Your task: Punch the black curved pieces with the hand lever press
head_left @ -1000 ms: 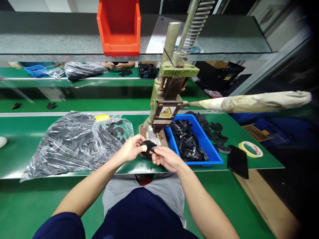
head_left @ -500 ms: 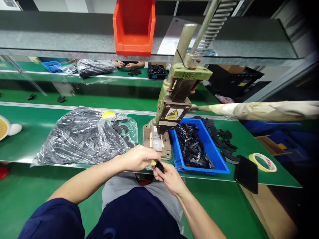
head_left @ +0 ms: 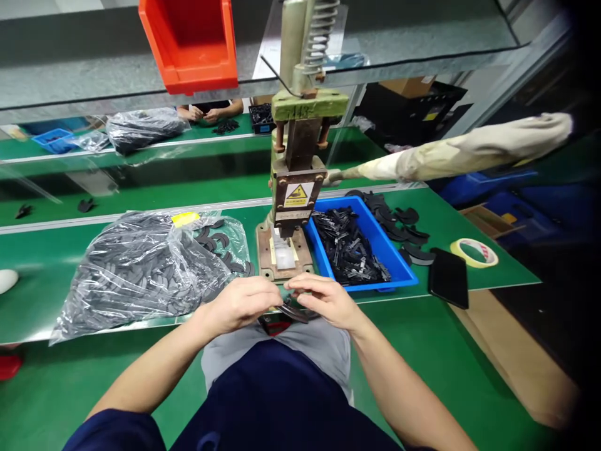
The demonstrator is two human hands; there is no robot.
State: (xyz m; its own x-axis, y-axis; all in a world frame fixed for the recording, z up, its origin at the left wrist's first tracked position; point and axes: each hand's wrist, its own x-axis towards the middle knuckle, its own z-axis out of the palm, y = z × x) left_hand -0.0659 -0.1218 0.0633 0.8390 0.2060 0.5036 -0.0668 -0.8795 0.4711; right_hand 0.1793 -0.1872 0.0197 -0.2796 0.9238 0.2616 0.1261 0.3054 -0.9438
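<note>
My left hand (head_left: 241, 305) and my right hand (head_left: 325, 299) meet just in front of the bench edge, above my lap. Both are closed on one small flat black curved part (head_left: 292, 311), which sticks out dark between the fingertips. Straight behind the hands stands a green hand press (head_left: 295, 163) with a yellow warning label and a brown base plate (head_left: 282, 255). Its long cloth-wrapped lever (head_left: 460, 150) reaches out to the right.
A clear plastic bag of black curved parts (head_left: 141, 266) lies left of the press. A blue tray (head_left: 370, 244) of small black pieces sits right of it, with loose black parts (head_left: 399, 222), a black pad (head_left: 448, 277) and a tape roll (head_left: 474, 252) beyond. Another person's hands (head_left: 206, 114) work at the far bench under a red bin (head_left: 190, 41).
Both hands drew the black part back from the press base toward my body. They turned it from face-up to edge-on, and the camera view swung left and right.
</note>
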